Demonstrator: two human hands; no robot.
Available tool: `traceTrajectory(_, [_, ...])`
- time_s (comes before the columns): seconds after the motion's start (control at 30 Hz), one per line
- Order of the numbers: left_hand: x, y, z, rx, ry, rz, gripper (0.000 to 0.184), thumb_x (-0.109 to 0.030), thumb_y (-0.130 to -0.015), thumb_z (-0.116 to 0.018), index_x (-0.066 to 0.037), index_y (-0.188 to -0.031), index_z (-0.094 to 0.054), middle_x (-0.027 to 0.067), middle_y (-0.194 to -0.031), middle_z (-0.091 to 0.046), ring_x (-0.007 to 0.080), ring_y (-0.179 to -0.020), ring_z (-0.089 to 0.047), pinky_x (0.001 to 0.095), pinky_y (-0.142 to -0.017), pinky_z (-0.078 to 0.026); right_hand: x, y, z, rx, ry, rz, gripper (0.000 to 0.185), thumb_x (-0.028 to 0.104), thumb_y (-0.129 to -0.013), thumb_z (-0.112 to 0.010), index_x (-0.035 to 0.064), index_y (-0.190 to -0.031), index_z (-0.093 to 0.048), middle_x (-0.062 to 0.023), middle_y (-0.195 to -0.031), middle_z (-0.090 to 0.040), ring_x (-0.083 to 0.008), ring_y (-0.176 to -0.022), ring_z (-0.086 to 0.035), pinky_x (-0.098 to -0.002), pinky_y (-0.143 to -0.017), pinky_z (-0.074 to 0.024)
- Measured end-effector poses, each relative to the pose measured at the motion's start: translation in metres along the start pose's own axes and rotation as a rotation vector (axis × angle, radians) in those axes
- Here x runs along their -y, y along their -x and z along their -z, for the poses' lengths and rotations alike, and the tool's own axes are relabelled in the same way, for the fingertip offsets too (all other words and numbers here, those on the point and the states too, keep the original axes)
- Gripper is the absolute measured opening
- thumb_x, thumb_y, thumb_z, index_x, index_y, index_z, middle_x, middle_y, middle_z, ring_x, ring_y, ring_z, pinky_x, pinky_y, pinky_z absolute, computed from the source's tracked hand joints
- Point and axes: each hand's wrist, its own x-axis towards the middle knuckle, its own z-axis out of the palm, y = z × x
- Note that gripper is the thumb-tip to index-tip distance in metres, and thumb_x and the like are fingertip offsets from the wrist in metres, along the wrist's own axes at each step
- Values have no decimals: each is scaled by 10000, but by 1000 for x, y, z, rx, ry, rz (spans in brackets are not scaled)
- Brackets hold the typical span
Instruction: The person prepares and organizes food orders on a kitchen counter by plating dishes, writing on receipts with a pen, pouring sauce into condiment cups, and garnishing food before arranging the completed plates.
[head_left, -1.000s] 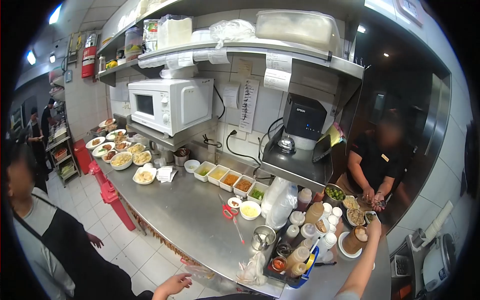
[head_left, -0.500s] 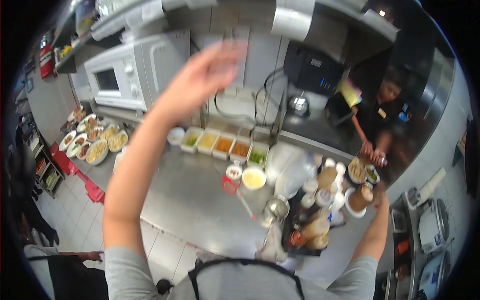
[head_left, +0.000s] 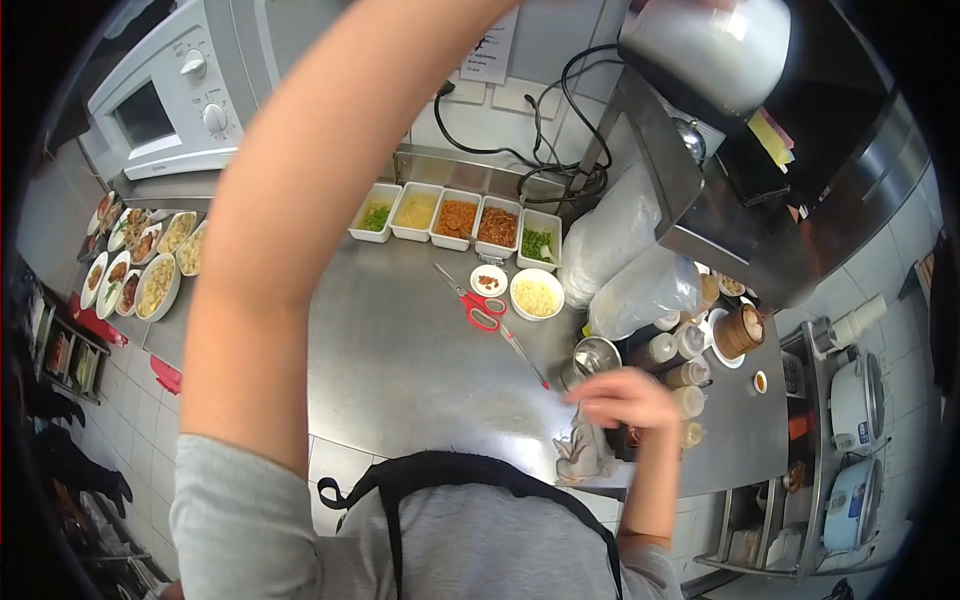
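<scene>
My left arm crosses the view and reaches up past the top edge. Only a sliver of my left hand (head_left: 700, 3) shows there, at the rim of a rounded, pale, shiny object (head_left: 725, 55); its grip is hidden. My right hand (head_left: 632, 400), slightly blurred, hovers over the counter's near side with fingers stretched leftward and nothing visible in them. Just below it is a crumpled grey cloth (head_left: 585, 452), and beyond it a metal bowl (head_left: 598, 355). Red-handled scissors (head_left: 480, 312) and a thin red-tipped stick (head_left: 525, 358) lie left of the bowl.
White tubs of chopped toppings (head_left: 457, 220) line the back of the steel counter (head_left: 390, 340). A white bowl of pale shreds (head_left: 537, 294) stands before them. Squeeze bottles (head_left: 688, 373), plastic bags (head_left: 645, 290) and a bamboo steamer (head_left: 738, 332) are rightward. Filled dishes (head_left: 157, 287) and a microwave (head_left: 150, 110) are left.
My left arm reaches higher and farther right. My right hand has come from beside the bamboo steamer to above the cloth. The view has shifted, and the person behind the counter is out of sight.
</scene>
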Motion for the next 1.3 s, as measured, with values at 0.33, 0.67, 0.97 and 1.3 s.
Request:
traceTrajectory(0.33, [219, 379, -184, -48, 694, 872, 406, -177, -851, -615, -61, -1230, -527, 78, -1139, -590, 155, -1072, -516, 361, -938, -388, -142, -141, -44, -743, 897, -556, 257, 215, -693, -633, -12, -814, -644, -208, -792, -648, -363, -742, -633, -436, -701, -508])
traceTrajectory(0.67, [224, 431, -190, 104, -388, 786, 679, -410, -686, -709, -139, -1269, -489, 6, -1379, -391, 253, -1327, -253, 581, -1043, -105, -152, -183, -89, -705, -704, 235, 20, 77, -853, -492, 68, -861, -508, -73, -673, -555, -169, -534, -539, -303, -528, -487])
traceTrajectory(0.97, [226, 433, -191, 123, -475, 741, 860, -523, -639, -685, -80, -1324, -413, 12, -1401, -358, 244, -1338, -231, 570, -1056, -114, -154, -219, -167, -801, -172, 108, 69, 2, -781, -600, -14, -846, -618, -63, -730, -641, -95, -667, -594, -227, -636, -474])
traceTrajectory(1.3, [228, 435, -192, 119, -490, 720, 834, -519, -654, -673, -75, -1314, -422, 8, -1403, -352, 238, -1341, -222, 566, -1059, -103, -152, -220, -171, -936, 242, 176, 40, 8, -706, -629, 5, -738, -604, -83, -599, -599, -104, -521, -564, -238, -492, -441])
